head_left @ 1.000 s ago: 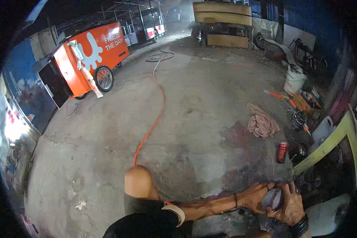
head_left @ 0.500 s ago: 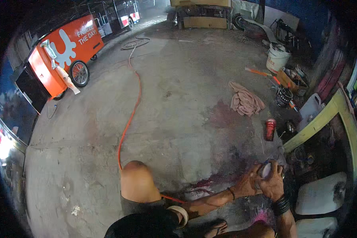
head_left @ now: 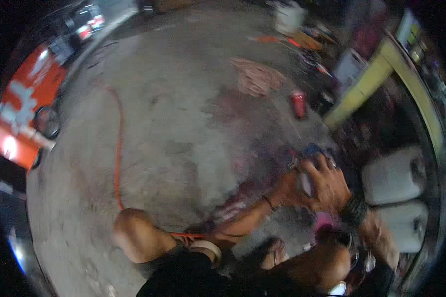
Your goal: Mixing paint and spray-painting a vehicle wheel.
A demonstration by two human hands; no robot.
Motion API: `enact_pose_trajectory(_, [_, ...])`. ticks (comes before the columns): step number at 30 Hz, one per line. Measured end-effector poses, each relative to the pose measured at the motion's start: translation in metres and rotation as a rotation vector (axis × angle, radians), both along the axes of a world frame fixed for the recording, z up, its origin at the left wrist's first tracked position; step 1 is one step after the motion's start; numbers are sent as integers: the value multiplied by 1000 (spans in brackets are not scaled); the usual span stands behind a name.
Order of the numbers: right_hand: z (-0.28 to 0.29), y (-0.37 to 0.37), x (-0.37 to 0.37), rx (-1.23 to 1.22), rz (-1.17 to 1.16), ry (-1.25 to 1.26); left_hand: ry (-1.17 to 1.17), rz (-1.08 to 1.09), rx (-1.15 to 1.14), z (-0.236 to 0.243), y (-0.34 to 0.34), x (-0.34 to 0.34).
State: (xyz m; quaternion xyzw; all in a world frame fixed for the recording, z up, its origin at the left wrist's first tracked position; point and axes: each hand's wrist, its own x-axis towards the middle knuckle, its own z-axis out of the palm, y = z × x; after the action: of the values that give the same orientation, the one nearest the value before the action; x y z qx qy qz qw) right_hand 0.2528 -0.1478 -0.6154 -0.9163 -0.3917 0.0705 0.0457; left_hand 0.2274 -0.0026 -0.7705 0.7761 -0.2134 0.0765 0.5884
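Note:
In the blurred head view, my left hand and my right hand are wrapped round a small pale, rounded object, low at the right of centre. My right hand's fingers arch over it from above and hide much of it; my left hand grips it from the side. Beneath them the floor is stained dark purple, with a bright pink patch near my right wrist. My bent knees are at the lower edge.
Two grey jerrycans stand right of my hands. Beyond are a yellow frame, a red can, a crumpled pink cloth and a white bucket. An orange hose runs along the floor; an orange cart is far left.
My view has tilted down and turned rightward, bringing the jerrycans fully in and sliding the cart toward the edge. My hands sit higher in the picture, still round the same object.

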Motion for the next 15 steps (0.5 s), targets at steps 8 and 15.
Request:
enact_pose_trajectory(8, [24,-43,14,144,334,3,-494,-215,-94,5,-14,30])
enact_pose_trajectory(15, [50,-93,-2,1173,-182,193,-143,-254,-246,31,-15,-5])
